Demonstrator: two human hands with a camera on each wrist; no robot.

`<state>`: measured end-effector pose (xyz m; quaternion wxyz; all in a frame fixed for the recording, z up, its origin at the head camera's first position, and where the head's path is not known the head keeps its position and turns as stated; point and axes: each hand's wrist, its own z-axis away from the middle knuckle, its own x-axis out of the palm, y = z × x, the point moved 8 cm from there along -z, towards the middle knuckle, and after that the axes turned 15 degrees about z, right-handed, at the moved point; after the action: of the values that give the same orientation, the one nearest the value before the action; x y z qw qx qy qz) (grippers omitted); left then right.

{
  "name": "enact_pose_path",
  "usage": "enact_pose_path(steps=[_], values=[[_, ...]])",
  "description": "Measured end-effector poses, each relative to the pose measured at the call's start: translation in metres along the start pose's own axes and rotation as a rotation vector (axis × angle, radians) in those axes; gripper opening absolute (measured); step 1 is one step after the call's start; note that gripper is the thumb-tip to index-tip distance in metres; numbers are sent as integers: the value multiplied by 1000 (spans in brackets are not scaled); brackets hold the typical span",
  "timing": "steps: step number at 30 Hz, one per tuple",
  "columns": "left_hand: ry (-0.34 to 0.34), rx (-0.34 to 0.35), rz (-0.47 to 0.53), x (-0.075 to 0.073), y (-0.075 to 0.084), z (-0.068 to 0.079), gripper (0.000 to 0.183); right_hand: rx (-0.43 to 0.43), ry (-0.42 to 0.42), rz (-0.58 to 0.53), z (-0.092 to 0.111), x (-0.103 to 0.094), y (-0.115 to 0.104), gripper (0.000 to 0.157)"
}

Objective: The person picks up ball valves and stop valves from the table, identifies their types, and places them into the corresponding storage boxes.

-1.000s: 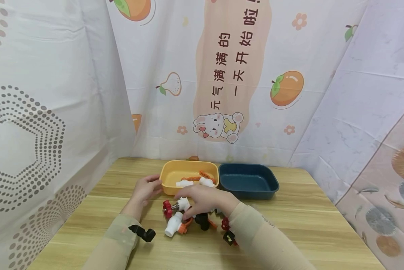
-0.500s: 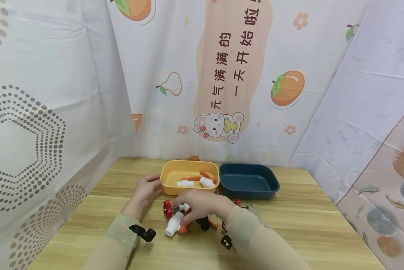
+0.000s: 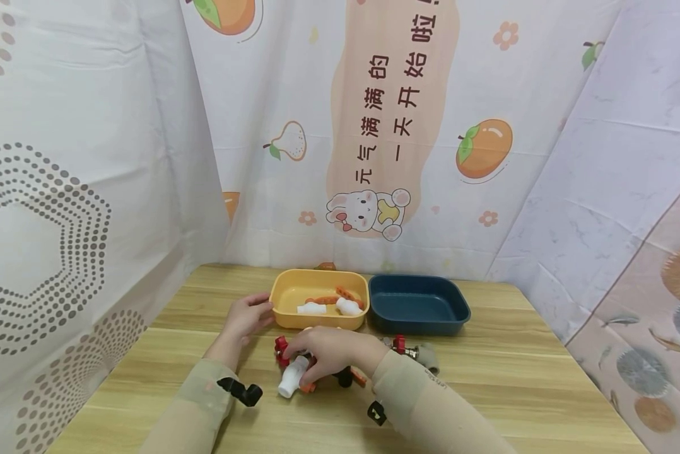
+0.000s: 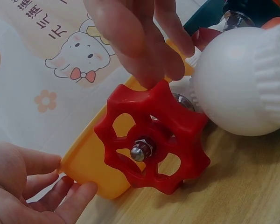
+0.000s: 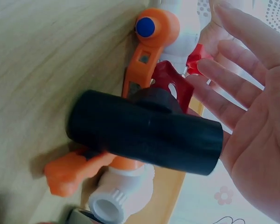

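1. The person's left grip point(image 3: 246, 318) is resting its fingers against the left end of the yellow tray point(image 3: 294, 321), probably steadying it; they are touching rather than clamping.
2. The right grip point(image 3: 335, 350) is hovering low near the black tee point(image 5: 144, 133), fingers and thumb apart with nothing between them, likely spreading to suit the white valve point(image 3: 291, 379); whether it is touching that valve, I cannot tell.
3. The white valve is lying on the desk point(image 3: 487, 391) in front of the yellow tray, near the red handwheel point(image 3: 280, 347).
4. The navy tray point(image 3: 419, 327) is standing beside the yellow one, presumably keeping both within reach.
5. Since the earlier frame, the right grip is sitting slightly nearer the body, its sleeve point(image 3: 402, 384) uncovering more of the grey fitting point(image 3: 427, 358); the left grip and trays are staying put.
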<state>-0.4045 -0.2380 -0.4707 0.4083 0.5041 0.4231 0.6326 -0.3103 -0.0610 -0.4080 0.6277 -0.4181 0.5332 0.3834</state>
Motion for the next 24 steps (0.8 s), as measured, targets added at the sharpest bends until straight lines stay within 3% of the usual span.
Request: enact_pose_path(steps=[24], values=[[-5, -6, 10, 1, -1, 1, 47, 61, -63, 53, -8, 20, 0, 43]])
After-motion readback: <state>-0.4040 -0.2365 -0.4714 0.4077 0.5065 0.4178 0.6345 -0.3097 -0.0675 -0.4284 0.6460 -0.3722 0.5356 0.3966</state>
